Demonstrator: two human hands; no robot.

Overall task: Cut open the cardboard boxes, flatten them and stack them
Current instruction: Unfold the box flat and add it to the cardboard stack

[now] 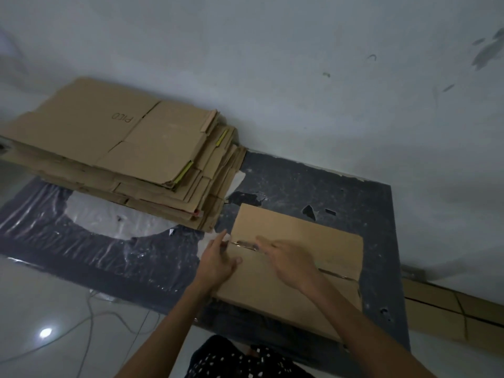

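Note:
A closed brown cardboard box (300, 230) lies on a dark mat (313, 184) in front of me, a taped seam running across its top. My left hand (218, 261) rests at the box's left edge, fingers straight and touching the seam's end. Over the top of the box, my right hand (290, 261) is blurred, with loosely spread fingers and nothing in it. No cutting tool shows. A tall stack of flattened cardboard (122, 148) sits at the back left against the wall.
Clear plastic wrap (81, 227) covers the mat's left part. A white wall (300, 77) rises behind. More flat cardboard (450, 312) lies on the floor at the right. A white cable (90, 317) runs over the glossy floor tiles at the lower left.

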